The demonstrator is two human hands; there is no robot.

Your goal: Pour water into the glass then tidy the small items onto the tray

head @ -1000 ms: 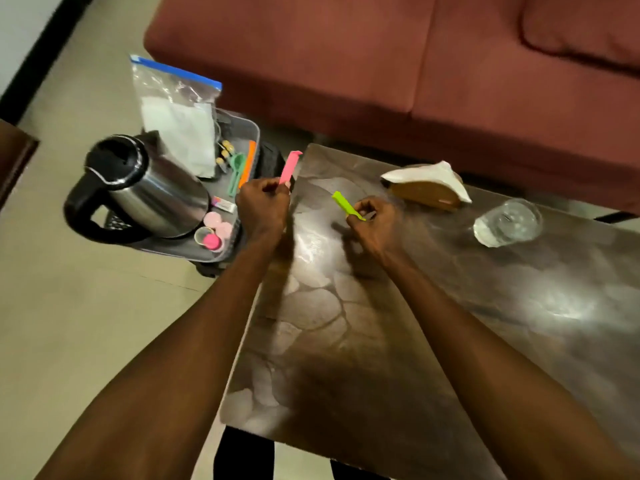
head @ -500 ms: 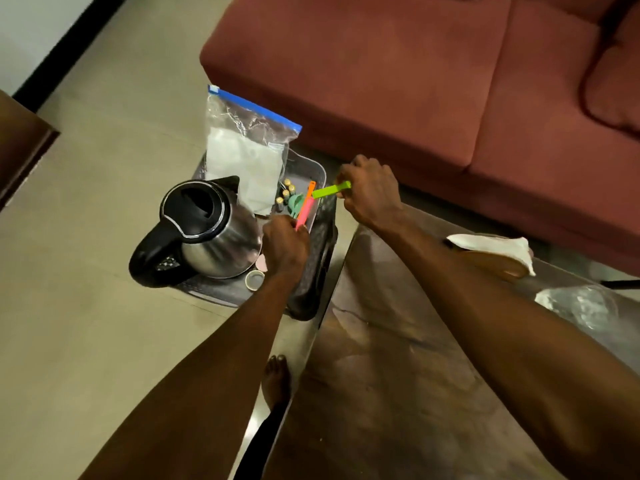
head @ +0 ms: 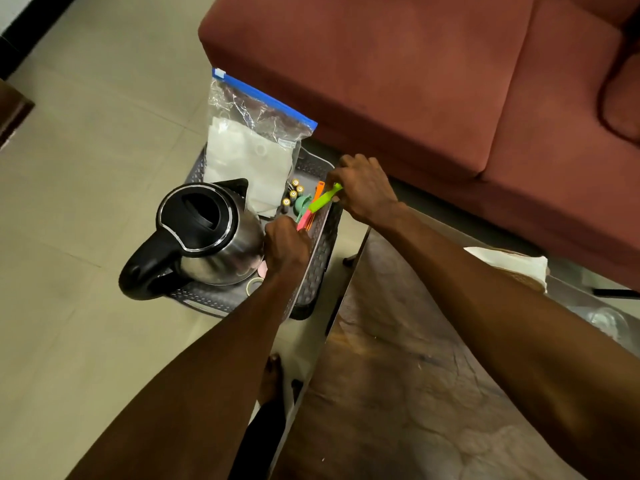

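Nearest us, the dark marbled table (head: 398, 393) carries the clear glass (head: 604, 322), dim at its right edge. Beyond it our left hand (head: 285, 245) pinches a pink plastic clip (head: 304, 219) low over the grey perforated tray (head: 320, 258), likely to lay it beside the others. Our right hand (head: 363, 192) grips a lime-green clip (head: 323, 199) above them. Farther off a steel kettle (head: 211, 233) stands on tiled floor (head: 86, 150) before the red sofa (head: 398, 81).

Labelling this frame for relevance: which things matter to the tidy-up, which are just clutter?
In the job:
tray
green clip, held by right hand
pink clip, held by left hand
orange clip
batteries
kettle
glass

Lying about:
zip bag
sofa
table
napkin holder
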